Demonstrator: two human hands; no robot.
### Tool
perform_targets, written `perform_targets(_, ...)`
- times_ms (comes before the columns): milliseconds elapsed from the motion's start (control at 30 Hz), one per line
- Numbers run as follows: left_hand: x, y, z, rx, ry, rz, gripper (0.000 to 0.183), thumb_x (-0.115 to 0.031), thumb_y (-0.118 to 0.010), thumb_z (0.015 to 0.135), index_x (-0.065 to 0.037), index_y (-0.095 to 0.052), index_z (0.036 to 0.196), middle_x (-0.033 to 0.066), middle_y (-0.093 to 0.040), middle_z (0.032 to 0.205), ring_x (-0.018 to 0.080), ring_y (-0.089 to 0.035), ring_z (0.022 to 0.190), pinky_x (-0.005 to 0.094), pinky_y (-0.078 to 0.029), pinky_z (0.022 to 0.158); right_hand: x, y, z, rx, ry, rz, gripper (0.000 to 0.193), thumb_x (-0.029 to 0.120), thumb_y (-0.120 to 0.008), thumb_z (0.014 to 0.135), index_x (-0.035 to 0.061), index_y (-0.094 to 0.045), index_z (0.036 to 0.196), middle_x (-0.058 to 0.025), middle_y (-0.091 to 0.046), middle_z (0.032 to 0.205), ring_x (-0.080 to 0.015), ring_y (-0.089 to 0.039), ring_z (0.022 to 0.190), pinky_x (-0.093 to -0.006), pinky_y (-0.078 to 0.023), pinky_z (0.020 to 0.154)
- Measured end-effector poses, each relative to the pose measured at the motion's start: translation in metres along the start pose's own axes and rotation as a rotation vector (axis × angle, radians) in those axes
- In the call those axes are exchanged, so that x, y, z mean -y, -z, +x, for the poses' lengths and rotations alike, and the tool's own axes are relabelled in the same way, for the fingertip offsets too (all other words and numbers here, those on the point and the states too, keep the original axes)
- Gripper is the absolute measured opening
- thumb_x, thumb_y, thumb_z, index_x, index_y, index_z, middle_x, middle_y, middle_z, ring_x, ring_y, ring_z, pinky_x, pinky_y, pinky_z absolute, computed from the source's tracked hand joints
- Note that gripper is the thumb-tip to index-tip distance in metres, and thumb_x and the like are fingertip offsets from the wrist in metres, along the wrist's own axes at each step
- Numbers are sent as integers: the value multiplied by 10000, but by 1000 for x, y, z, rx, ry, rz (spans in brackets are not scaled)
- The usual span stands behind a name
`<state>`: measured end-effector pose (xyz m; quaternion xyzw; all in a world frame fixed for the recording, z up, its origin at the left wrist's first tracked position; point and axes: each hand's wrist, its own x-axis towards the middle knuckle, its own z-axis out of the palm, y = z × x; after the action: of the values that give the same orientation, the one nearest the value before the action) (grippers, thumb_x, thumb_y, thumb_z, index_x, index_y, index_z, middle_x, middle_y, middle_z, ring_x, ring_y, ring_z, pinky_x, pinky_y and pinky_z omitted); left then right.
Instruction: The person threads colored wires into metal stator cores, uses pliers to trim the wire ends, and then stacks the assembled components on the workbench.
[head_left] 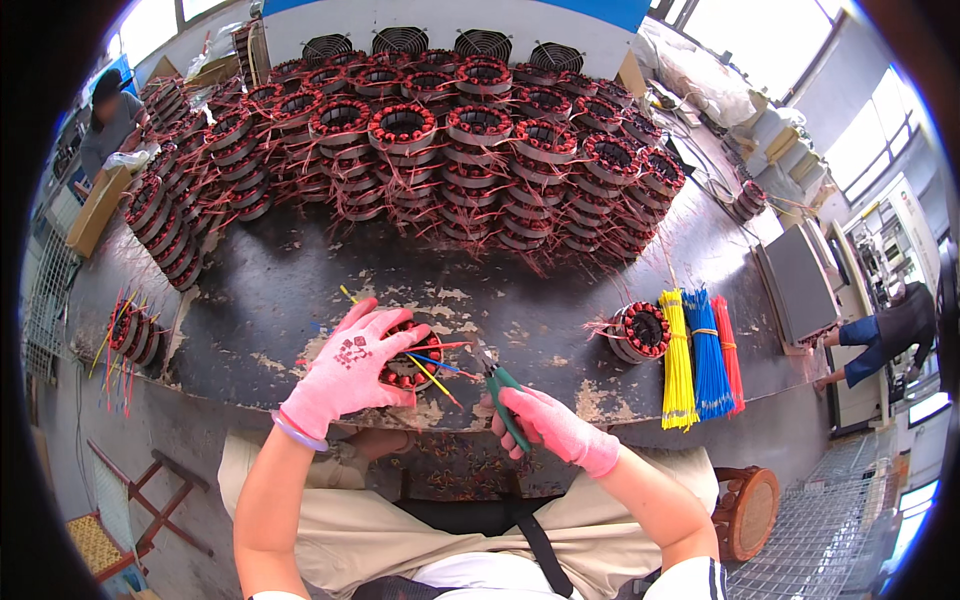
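My left hand (350, 362), in a pink glove, rests over a ring-shaped motor stator (403, 378) lying on the dark table. Its fingers curl round the ring's left and upper side and cover part of it. From the stator a red wire (452, 345), a blue wire (436, 363) and a yellow wire (437, 383) stick out to the right. My right hand (555, 425), gloved in pink too, is closed round the green handles of a pair of cutting pliers (503, 379). The plier jaws point up and left, close to the wire ends; whether they touch a wire I cannot tell.
Tall stacks of stators (403, 125) fill the table's back. On the right, another stator (640, 332) stands beside yellow (677, 360), blue (708, 362) and red wire bundles (730, 360). Wired stators (135, 335) lie far left. A wooden stool (752, 512) stands right. Two people are in the background.
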<state>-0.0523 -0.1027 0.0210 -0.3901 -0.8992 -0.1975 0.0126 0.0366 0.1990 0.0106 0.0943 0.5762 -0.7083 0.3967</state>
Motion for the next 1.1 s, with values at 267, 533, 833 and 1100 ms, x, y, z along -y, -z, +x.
perform_targets(267,-9,-3,-1,-32,60,154,911,-512,-880,618,-139,-583,1394,166,-557,1339,406,-523,1257,526,-327,1189,-1,28,-17,169,-68,189,521,383,-441,1088,22,-454,1463,-144,-628,1207,-263,-655,1068,-451,-553,953)
perform_targets(533,-8,-4,1,1,103,31,916,-404,-912,608,-98,-567,1400,146,-533,1441,427,-489,1312,488,-412,1136,1,22,-13,138,-96,68,540,410,-429,1096,5,-457,1452,-120,-634,1169,-226,-664,1010,-389,-573,900)
perform_targets(833,-6,-7,0,-35,74,14,913,-402,-917,600,-107,-572,1393,143,-548,1413,426,-492,1310,490,-409,1136,11,10,-8,-24,0,-110,529,464,-513,1051,37,-510,1364,-52,-638,1032,-137,-642,838,-321,-573,757)
perform_targets(1100,-41,-15,3,-6,389,155,935,-547,-859,666,-2,-549,1360,239,-539,1374,433,-522,1257,489,-404,1113,4,24,-17,93,-76,148,526,420,-461,1071,21,-494,1413,-126,-643,1119,-242,-675,993,-399,-569,889)
